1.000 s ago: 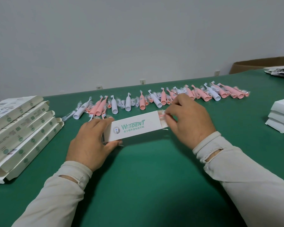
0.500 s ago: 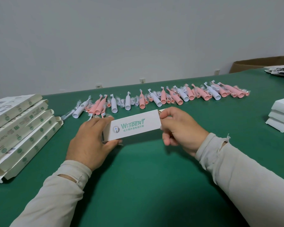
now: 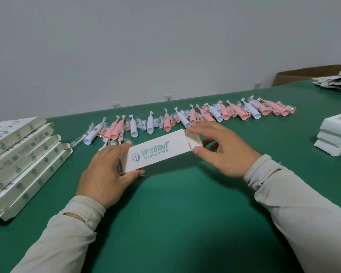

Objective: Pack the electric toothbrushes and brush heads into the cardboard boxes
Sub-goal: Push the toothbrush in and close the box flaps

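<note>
A white cardboard box point(image 3: 156, 152) with green "Wisdent" lettering is held just above the green table point(image 3: 185, 223), in the middle. My left hand point(image 3: 106, 174) grips its left end, thumb under the front edge. My right hand point(image 3: 222, 148) is at the right end, thumb and fingers spread on the end flap point(image 3: 194, 141), which stands open. Behind the box lies a long row of pink and white electric toothbrushes point(image 3: 185, 119) and bagged brush heads point(image 3: 142, 125). What is inside the box is hidden.
Flat, unfolded white boxes point(image 3: 18, 160) are stacked at the left edge. Closed white boxes point(image 3: 335, 134) are piled at the right edge. A brown carton point(image 3: 303, 74) and a heap of leaflets point(image 3: 337, 82) sit at the far right. A wall runs behind the table.
My right hand, which was curled at the closed-looking right end, has spread out, and the end flap now stands open. The left hand keeps its grip.
</note>
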